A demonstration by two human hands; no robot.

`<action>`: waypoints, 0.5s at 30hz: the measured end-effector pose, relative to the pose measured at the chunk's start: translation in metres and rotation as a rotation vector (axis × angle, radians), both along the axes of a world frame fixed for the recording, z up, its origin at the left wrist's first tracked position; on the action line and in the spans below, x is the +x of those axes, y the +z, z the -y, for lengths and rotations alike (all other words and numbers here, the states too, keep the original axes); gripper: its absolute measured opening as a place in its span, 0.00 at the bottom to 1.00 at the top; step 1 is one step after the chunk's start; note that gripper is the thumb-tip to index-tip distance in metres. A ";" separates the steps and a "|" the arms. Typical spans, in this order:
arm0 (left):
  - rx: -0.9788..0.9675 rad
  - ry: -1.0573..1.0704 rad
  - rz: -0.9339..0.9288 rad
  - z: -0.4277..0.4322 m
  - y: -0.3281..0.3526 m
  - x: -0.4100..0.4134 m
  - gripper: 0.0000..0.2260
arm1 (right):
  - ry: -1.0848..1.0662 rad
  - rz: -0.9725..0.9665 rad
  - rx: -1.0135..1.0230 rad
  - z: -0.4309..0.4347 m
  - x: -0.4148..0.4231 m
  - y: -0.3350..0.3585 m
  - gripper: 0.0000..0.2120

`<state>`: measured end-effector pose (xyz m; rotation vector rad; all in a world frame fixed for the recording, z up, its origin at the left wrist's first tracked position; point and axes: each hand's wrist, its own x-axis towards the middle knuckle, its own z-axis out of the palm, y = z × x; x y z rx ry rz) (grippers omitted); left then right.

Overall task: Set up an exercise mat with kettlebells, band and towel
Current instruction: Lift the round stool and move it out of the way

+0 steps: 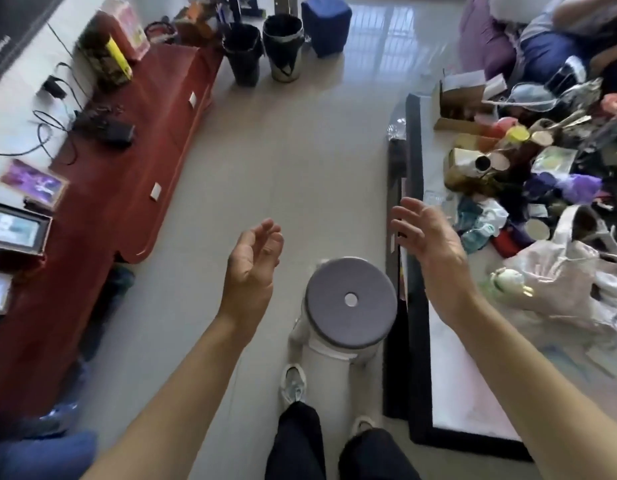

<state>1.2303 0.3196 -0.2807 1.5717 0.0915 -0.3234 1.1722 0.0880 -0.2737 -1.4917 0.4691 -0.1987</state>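
Floor (286, 174) of pale tile is seen as a long open strip running away from the person, and it is judged the only place where a mat could be unrolled flat. The strip is bounded on the left by a red cabinet (102, 188), whose curved lower edge juts toward the middle. On the right it is bounded by the black-framed rim of a low table (414, 161) heaped with clutter. A round stool (350, 299) with a grey seat stands at the near end, just beside the table's frame; it would best be shifted aside first, so that nothing is tripped over. The far end is closed by two dark bins (244, 53). The left hand (253, 258) and the right hand (426, 233) are both held up with fingers loosely spread, and nothing is grasped by either. No mat, kettlebell, band or towel can be made out in view, so the step in hand is judged to be fetching them. Heavy pieces should be carried down the middle, clear of both edges.
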 end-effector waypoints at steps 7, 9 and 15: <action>0.087 -0.051 -0.154 0.033 -0.103 0.029 0.17 | -0.073 -0.153 -0.027 0.028 0.025 -0.096 0.29; 0.094 -0.036 -0.188 0.042 -0.136 0.031 0.25 | -0.096 -0.188 -0.022 0.039 0.026 -0.133 0.27; 0.198 0.001 -0.280 0.064 -0.244 0.016 0.45 | -0.044 -0.357 -0.059 0.072 0.016 -0.248 0.30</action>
